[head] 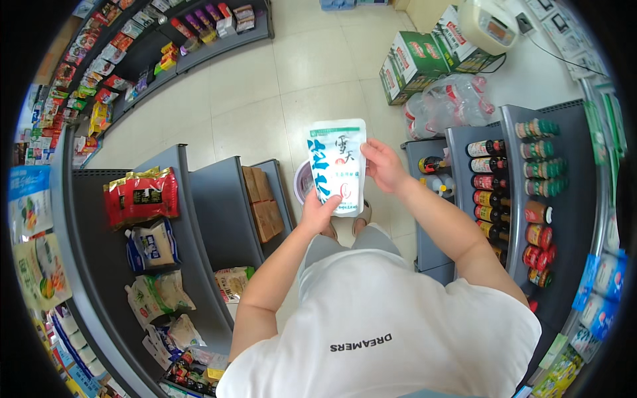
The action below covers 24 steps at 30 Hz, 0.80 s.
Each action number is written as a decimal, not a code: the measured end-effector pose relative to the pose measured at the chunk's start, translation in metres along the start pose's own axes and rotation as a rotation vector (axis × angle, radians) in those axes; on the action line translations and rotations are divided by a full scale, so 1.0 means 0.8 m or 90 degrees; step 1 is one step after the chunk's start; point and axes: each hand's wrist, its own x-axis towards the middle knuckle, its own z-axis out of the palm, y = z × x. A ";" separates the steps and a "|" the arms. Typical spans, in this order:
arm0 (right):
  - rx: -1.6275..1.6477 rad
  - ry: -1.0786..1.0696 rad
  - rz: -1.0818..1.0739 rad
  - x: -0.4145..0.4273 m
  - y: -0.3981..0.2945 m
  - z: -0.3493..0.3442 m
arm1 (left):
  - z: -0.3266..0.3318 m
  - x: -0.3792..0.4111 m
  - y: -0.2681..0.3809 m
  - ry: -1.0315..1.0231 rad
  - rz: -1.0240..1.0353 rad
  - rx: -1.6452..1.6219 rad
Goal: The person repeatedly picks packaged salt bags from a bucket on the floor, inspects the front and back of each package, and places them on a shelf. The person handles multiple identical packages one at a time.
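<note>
A white plastic pouch (pixel 338 166) with a green band and blue and black writing is held upright before me, its printed face towards the camera. My left hand (pixel 320 211) grips its lower left corner, the thumb lying on the front. At the upper right edge, my right hand (pixel 382 164) pinches the pouch, with the fingers partly hidden behind it. Below and behind the pouch, a round pale tub (pixel 299 183) on the floor is partly covered by it.
Grey shelving (pixel 176 199) on the left bears red bags (pixel 144 194), other bags and brown boxes (pixel 261 199). Right shelves hold sauce bottles (pixel 487 181) and jars (pixel 540 236). Green-white cartons (pixel 413 64), wrapped bottles (pixel 448 104) and a rice cooker (pixel 487 25) stand farther off.
</note>
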 end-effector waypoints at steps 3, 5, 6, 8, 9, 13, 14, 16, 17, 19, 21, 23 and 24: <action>-0.091 -0.017 -0.047 -0.033 -0.055 0.047 | 0.024 -0.026 0.064 -0.028 0.050 -0.009; -0.151 0.006 -0.103 -0.042 -0.071 0.062 | 0.033 -0.044 0.101 -0.042 0.060 -0.023; -0.189 0.012 -0.123 -0.045 -0.086 0.067 | 0.037 -0.051 0.113 -0.047 0.079 -0.013; -0.213 0.009 -0.151 -0.054 -0.104 0.088 | 0.038 -0.062 0.126 -0.068 0.102 -0.021; -0.209 0.006 -0.158 -0.063 -0.113 0.096 | 0.040 -0.068 0.130 -0.077 0.118 0.010; -0.182 0.025 -0.240 -0.062 -0.117 0.109 | 0.045 -0.085 0.151 -0.112 0.144 0.123; -0.202 0.030 -0.250 -0.064 -0.123 0.110 | 0.050 -0.089 0.163 -0.116 0.138 0.140; -0.240 0.031 -0.259 -0.075 -0.138 0.118 | 0.055 -0.098 0.171 -0.115 0.144 0.158; -0.236 0.021 -0.267 -0.079 -0.141 0.122 | 0.058 -0.101 0.175 -0.116 0.150 0.140; -0.228 0.003 -0.288 -0.084 -0.151 0.128 | 0.067 -0.103 0.185 -0.124 0.165 0.109; -0.249 0.007 -0.300 -0.086 -0.156 0.132 | 0.069 -0.100 0.185 -0.114 0.172 0.102; -0.257 0.016 -0.305 -0.085 -0.160 0.133 | 0.069 -0.096 0.183 -0.117 0.181 0.082; -0.252 0.013 -0.305 -0.086 -0.162 0.134 | 0.071 -0.095 0.189 -0.121 0.179 0.089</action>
